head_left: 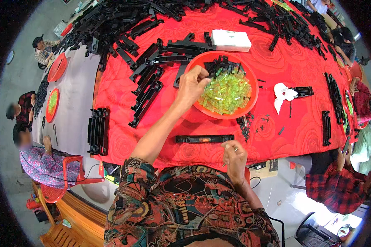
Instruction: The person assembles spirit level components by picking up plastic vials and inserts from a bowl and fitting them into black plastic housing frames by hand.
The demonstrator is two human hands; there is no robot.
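My left hand [191, 87] is over the left rim of a round red basin [254, 94], its fingers pinched together; anything between them is too small to make out. Heaped in the basin are small clear yellow-green plastic pieces [226, 95], with small black pieces [223, 66] along its far side. In front of me a long black plastic part [193, 139] lies crosswise on the cloth, a small orange spot at its middle. Just off the part's right end is my right hand [235, 161], fingers curled closed; what they hold, if anything, is unclear.
Black plastic parts [146, 99] lie left of the basin on the red cloth [127, 136], with a stack [98, 131] at the left edge. A white packet [231, 40] sits behind the basin, crumpled tissue [284, 95] to its right. Other people sit on both sides.
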